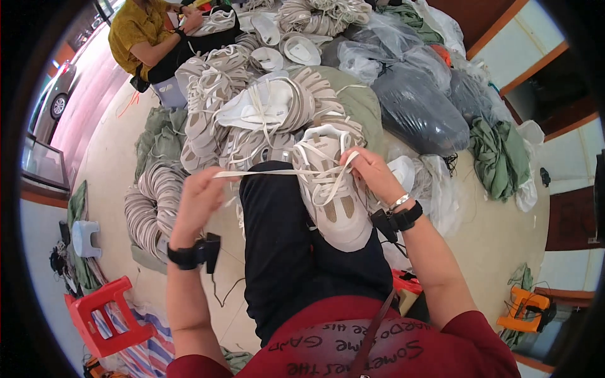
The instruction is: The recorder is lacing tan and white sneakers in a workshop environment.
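A beige and white sneaker (345, 228) rests on my thigh, its toe toward me, with cream laces criss-crossed over its tongue. My left hand (203, 196) is closed on one end of the shoelace (261, 172), which stretches taut leftward from the shoe across my knee. At the shoe's right side, my right hand (373, 169) pinches a loop of the same lace near the top eyelets. The fingertips of both hands are partly hidden. Just beyond the sneaker lies a heap of similar shoe uppers (257, 108), some with loose laces.
A coiled stack of shoe parts (153, 205) stands left of my knee. Dark plastic bags (421, 110) and green cloth (501, 157) lie to the right. A red stool (104, 315) is at lower left. Another person (142, 41) sits at far left handling a shoe.
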`<state>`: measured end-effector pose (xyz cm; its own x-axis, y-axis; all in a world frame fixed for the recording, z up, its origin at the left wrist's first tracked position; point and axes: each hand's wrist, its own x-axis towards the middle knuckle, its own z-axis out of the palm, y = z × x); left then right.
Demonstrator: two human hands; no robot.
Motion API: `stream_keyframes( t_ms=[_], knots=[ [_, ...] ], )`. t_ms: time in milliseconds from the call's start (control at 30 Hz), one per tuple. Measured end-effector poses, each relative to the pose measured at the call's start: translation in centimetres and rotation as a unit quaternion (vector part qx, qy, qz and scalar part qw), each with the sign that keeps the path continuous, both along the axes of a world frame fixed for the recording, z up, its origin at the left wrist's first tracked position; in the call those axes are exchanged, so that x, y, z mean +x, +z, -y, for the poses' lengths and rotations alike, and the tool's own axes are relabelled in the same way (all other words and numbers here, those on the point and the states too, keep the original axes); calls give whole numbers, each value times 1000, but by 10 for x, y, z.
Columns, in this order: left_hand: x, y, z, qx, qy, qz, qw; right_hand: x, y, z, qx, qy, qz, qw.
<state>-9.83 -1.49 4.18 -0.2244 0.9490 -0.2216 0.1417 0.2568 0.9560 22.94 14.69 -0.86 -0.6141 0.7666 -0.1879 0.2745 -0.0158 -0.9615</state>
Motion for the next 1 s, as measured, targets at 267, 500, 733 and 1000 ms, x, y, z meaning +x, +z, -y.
stream_keyframes(
  t_ms=[267,500,733,1000],
  knots=[
    [-95,-39,92,41,230,92,968,8,-13,12,-52,-29,-48,997],
    [-107,-91,107,-5,98,-261,960,0,-3,24,-67,-30,-74,995],
    [27,-42,19,129,-35,-421,897,8,-6,28,-63,-86,-131,986],
    [104,-49,-29,145,-106,-308,934,3,9,37,-45,-83,-195,976]
  ],
)
